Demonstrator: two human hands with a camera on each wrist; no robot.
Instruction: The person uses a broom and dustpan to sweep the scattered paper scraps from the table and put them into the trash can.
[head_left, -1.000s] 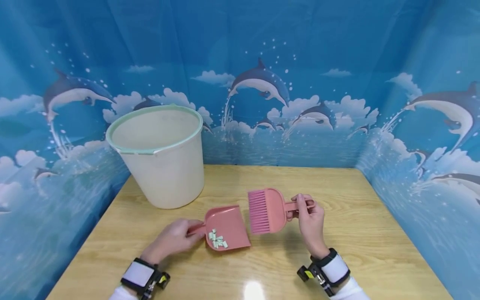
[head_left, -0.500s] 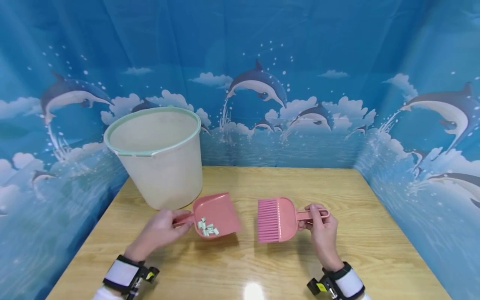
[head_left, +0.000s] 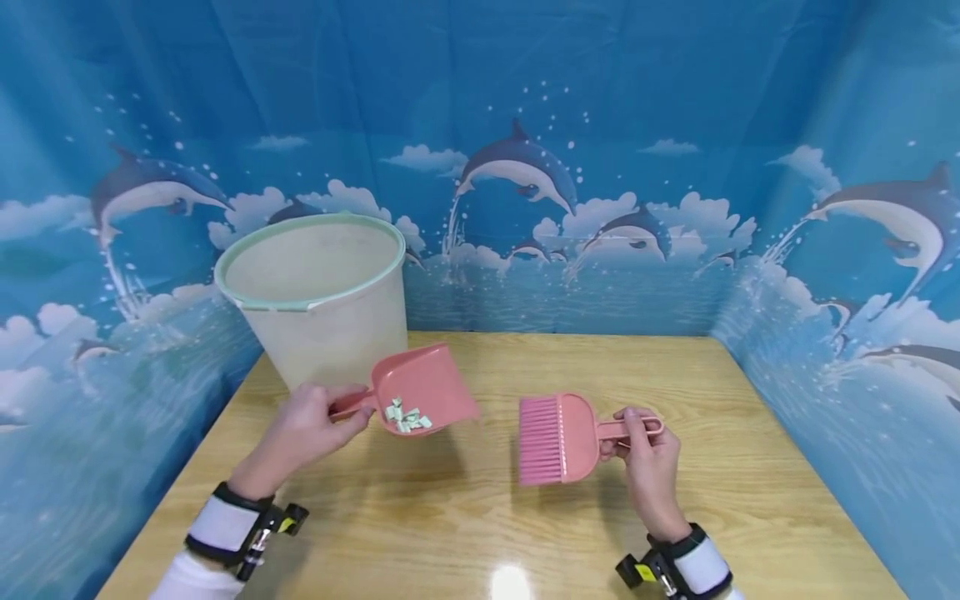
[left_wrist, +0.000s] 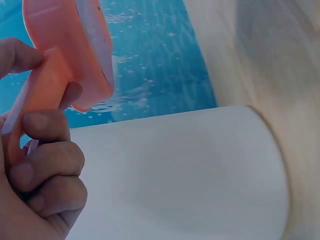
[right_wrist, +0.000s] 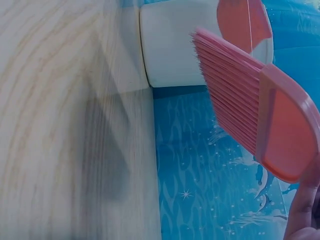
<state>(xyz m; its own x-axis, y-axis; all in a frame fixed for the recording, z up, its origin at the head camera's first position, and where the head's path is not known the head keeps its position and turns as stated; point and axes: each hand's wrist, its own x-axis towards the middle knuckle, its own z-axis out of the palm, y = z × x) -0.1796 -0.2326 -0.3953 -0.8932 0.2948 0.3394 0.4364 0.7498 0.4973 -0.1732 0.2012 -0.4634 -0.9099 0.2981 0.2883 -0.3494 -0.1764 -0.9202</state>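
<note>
My left hand (head_left: 311, 429) grips the handle of a pink dustpan (head_left: 423, 385), raised off the table in front of the bucket. Several small pale green pieces (head_left: 406, 416) lie in the pan near its handle end. In the left wrist view, curled fingers (left_wrist: 55, 160) wrap the dustpan's handle (left_wrist: 47, 85). On the right, my right hand (head_left: 647, 454) holds a pink hand brush (head_left: 577, 437) by its handle, bristles (head_left: 540, 440) pointing left toward the pan. The right wrist view shows this brush (right_wrist: 290, 130) held above the table, its shadow on the wood.
A white bucket (head_left: 330, 342) with a pale green rim stands at the back left of the wooden table (head_left: 600, 358), its top open. Blue dolphin-printed curtains (head_left: 480, 83) enclose the back and both sides.
My left hand has lifted the dustpan up and to the left, toward the bucket, with the pieces still inside. My right hand has moved the brush right and slightly nearer.
</note>
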